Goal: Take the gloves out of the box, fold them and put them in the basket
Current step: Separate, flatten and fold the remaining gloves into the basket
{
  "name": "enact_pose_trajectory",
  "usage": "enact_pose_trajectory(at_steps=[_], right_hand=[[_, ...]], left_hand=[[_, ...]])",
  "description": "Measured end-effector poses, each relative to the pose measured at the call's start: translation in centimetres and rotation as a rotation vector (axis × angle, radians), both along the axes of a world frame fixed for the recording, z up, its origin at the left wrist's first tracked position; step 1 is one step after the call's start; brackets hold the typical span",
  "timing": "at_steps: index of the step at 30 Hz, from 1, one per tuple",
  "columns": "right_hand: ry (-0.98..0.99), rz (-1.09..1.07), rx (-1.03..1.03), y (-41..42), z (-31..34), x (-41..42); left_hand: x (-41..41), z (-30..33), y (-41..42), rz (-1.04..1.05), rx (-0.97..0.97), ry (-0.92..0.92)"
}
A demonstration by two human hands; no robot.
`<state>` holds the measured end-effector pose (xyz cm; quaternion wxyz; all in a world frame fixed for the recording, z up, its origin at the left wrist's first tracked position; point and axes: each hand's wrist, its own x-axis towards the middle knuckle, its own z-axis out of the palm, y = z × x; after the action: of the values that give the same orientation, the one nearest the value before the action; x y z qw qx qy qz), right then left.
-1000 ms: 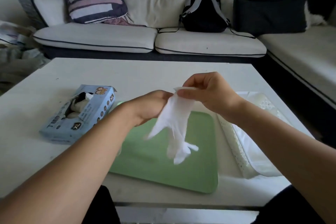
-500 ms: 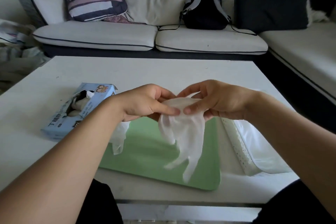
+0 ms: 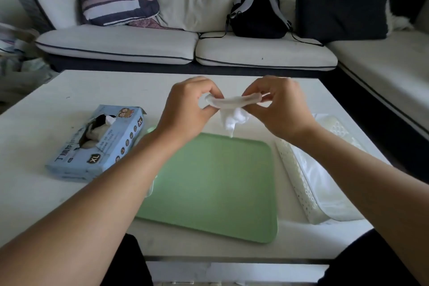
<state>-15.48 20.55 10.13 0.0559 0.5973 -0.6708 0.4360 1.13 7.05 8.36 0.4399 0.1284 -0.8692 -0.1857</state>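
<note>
I see both hands raised above the tabletop (image 3: 69, 193), each clamped on one end of a white glove (image 3: 232, 109). My left hand (image 3: 188, 109) pinches the cuff's left end between thumb and curled fingers, and my right hand (image 3: 278, 109) pinches the right end, so the cuff stretches taut between them while the rest of the glove hangs crumpled below (its fingers are bunched, hard to tell apart). Directly beneath the hands lies a green mat (image 3: 209, 188), flat on the tabletop. Beyond my left hand, further left, sits the blue glove box (image 3: 97, 144), its top opening torn with pale glove material showing inside. Under my right forearm, just beside the mat's right edge, stands the white perforated basket (image 3: 299, 183) holding pale folded material. Past the tabletop runs a sofa (image 3: 139, 42) with cushions and a black backpack (image 3: 255, 16).
</note>
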Motion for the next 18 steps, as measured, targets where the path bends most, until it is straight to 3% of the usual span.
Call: enact_pose_trajectory(at_steps=[3, 6, 9, 12, 18], right_hand=[[0.177, 0.072, 0.201, 0.4, -1.3, 0.1], [0.206, 0.153, 0.585, 0.7, -4.0, 0.6], [0.285, 0.332, 0.929, 0.9, -7.1, 2.2], [0.317, 0.472, 1.133, 1.2, -8.8, 4.2], [0.130, 0.557, 1.302, 1.2, -7.6, 4.9]], left_hand=[[0.4, -1.6, -0.4, -0.003, 0.041, -0.306], [1.0, -3.6, 0.3, -0.025, 0.074, -0.782], [1.5, -5.5, 1.9, -0.131, 0.065, -1.118], [2.0, -6.6, 3.0, -0.203, 0.082, -1.257], [2.3, -7.2, 3.6, -0.281, 0.180, -1.360]])
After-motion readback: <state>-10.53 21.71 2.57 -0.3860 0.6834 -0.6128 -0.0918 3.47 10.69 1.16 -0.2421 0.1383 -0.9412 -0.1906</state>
